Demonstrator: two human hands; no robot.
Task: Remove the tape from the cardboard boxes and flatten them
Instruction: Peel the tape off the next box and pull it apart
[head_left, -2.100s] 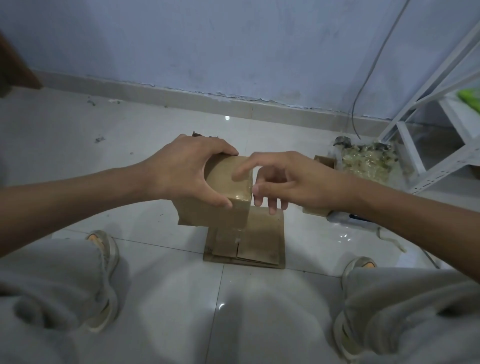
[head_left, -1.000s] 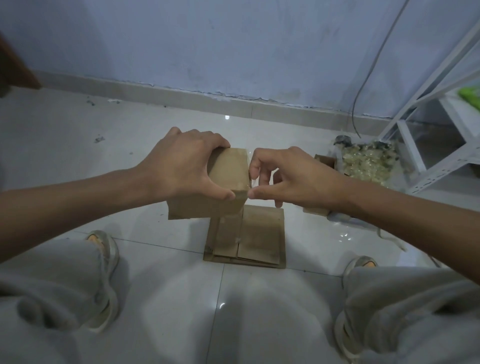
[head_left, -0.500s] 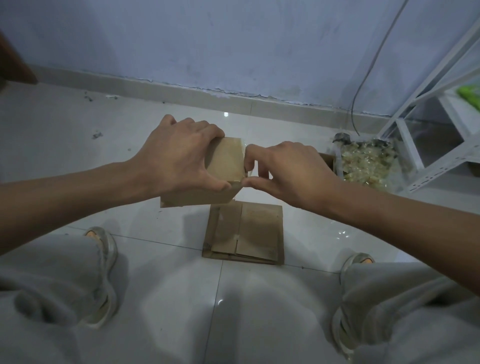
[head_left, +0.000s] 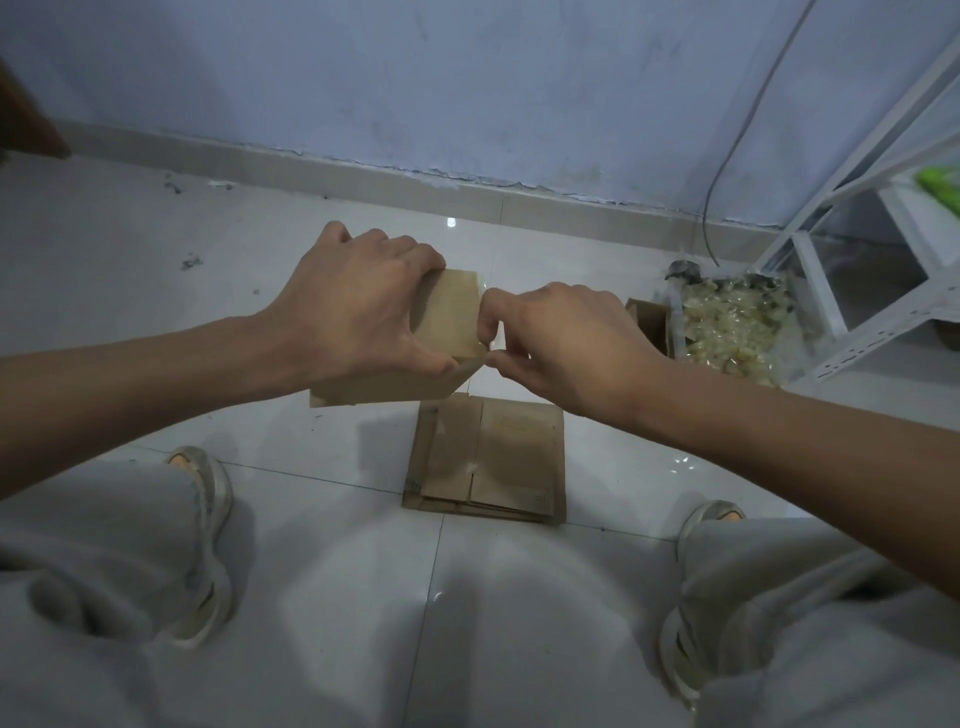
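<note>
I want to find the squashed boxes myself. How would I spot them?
Look at the white tiled floor between the person's two grey shoes. The flat brown cardboard stack lies there, below both hands. Unlike the brown cardboard box held up in the air, it is pressed flat.

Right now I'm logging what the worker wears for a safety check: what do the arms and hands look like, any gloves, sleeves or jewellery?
Both forearms are bare up to the frame edges, with no sleeves in view. The left hand and right hand have no gloves, and no rings, watch or bracelets show. Lower down, the person wears light grey trousers and pale worn shoes.
</note>
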